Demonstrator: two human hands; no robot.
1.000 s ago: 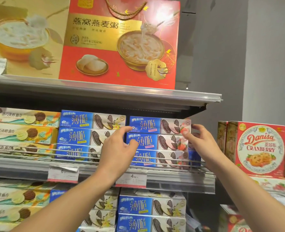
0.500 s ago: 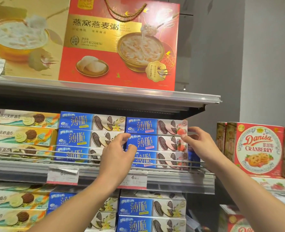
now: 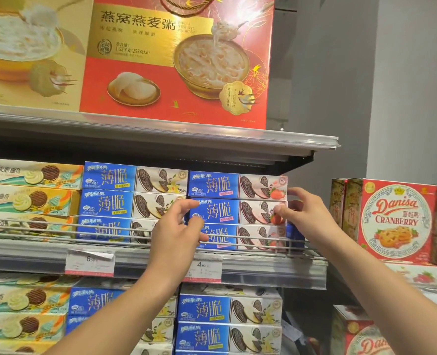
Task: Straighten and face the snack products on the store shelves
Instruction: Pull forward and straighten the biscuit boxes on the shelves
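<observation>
Bracketing the strawberry cookie boxes (image 3: pixel 237 211), stacked three high behind the shelf's wire rail (image 3: pixel 58 228), the left hand (image 3: pixel 176 234) is held loosely curled and empty at their left end, while the middle box's right end is pinched by the right hand (image 3: pixel 307 213), presumably for squaring.

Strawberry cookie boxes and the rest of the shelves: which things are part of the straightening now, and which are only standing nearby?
In the job:
- middle strawberry cookie box
- left hand
- right hand

Only nearby:
- vanilla cookie boxes
- red oat porridge gift box
- Danisa cranberry tin
- price tags
</observation>
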